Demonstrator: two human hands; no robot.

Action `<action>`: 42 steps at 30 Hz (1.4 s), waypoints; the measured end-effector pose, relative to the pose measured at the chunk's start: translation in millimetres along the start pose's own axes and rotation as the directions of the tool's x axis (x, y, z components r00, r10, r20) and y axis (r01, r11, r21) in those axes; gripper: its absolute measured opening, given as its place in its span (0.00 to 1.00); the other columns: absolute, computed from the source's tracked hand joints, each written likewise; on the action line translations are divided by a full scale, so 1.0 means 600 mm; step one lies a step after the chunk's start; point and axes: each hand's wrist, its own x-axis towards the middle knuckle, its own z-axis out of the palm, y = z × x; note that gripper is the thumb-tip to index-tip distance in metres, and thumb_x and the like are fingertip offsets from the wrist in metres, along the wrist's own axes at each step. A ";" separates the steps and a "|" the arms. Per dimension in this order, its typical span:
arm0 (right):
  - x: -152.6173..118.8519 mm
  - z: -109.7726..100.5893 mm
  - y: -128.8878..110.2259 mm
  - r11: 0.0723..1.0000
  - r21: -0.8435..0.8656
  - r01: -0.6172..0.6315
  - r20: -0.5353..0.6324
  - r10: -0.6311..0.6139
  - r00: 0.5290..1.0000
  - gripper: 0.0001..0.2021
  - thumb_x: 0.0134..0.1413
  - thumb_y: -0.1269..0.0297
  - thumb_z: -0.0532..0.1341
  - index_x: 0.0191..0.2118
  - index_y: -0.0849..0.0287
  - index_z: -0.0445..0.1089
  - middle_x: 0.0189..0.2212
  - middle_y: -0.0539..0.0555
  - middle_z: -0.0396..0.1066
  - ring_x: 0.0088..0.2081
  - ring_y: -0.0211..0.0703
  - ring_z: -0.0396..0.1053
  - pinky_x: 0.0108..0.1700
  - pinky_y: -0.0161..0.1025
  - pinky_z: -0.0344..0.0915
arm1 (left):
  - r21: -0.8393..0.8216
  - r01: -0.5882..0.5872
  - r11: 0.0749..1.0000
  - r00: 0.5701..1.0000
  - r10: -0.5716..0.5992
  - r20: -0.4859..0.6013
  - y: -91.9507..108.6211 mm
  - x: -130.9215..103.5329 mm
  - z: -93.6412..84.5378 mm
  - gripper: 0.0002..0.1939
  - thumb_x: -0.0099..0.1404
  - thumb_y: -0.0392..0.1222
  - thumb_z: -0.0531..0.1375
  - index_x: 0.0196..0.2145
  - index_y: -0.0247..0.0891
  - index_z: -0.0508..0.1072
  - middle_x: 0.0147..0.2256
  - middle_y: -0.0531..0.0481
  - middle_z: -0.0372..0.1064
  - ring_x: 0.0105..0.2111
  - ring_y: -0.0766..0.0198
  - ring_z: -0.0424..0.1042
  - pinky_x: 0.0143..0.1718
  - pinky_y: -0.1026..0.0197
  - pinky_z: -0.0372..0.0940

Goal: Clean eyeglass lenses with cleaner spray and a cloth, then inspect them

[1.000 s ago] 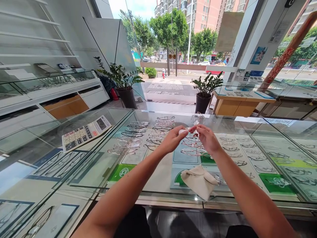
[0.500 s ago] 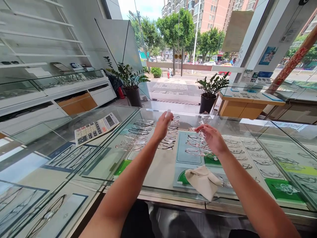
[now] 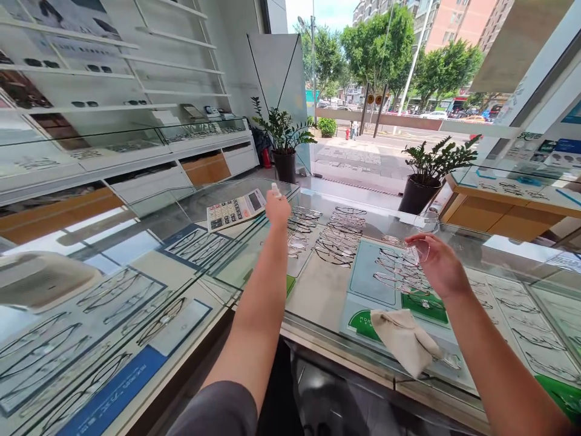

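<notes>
You have the glasses [image 3: 422,251] up off the counter [image 3: 336,352], in your right hand [image 3: 441,266], above the rows of frames [image 3: 340,237] on show. Those fingers are closed on them, pinching near a lens, with the clear rim showing past your fingertips. Your left hand [image 3: 278,211] is stretched out ahead and to the left, its fingers wrapped around a small white bottle [image 3: 275,188] whose top pokes up out of your fist. That hand is beside the calculator [image 3: 236,210]; whether it touches the counter, you cannot tell from here.

As for how far along you are, picking up both things is done: one is in each hand, and the two are well apart. The bottle has not been set down, and the glasses have not been put back. The cloth [image 3: 403,340] lies loosely folded near the front edge, below the rows and in neither hand, so no wiping is going on. Whether the lenses are wet, smeared or clean is too small to make out, so the pictures cannot settle how much of the work on them is finished. My judgement is that you are partway through, with the bottle away from the glasses and the cloth out of use.
</notes>
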 end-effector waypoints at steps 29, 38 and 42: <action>0.003 -0.005 -0.015 0.995 0.095 0.021 -0.014 -0.020 1.000 0.09 0.64 0.59 0.66 0.40 0.52 0.85 0.41 0.55 0.83 0.49 0.49 0.78 0.60 0.45 0.71 | 0.238 0.048 0.970 0.944 0.034 -0.329 0.114 -0.077 -0.017 0.33 0.65 0.34 0.65 0.64 0.36 0.58 0.73 0.27 0.46 0.74 0.36 0.52 0.70 0.38 0.54; 0.017 -0.029 -0.018 0.995 0.093 0.048 -0.069 -0.042 0.997 0.09 0.63 0.57 0.67 0.40 0.51 0.85 0.41 0.54 0.83 0.50 0.49 0.78 0.59 0.44 0.71 | -0.477 -0.550 0.686 0.228 0.672 0.705 0.247 -0.326 -0.009 0.07 0.72 0.42 0.62 0.35 0.40 0.73 0.33 0.52 0.76 0.34 0.63 0.73 0.39 0.60 0.65; 0.020 -0.030 -0.016 0.994 0.096 0.056 -0.049 -0.051 0.997 0.09 0.63 0.58 0.66 0.40 0.51 0.85 0.41 0.53 0.83 0.49 0.48 0.78 0.58 0.44 0.71 | -0.586 -0.575 0.571 -0.342 0.483 0.806 0.229 -0.418 0.005 0.07 0.69 0.45 0.68 0.38 0.40 0.76 0.36 0.51 0.78 0.34 0.63 0.76 0.36 0.61 0.63</action>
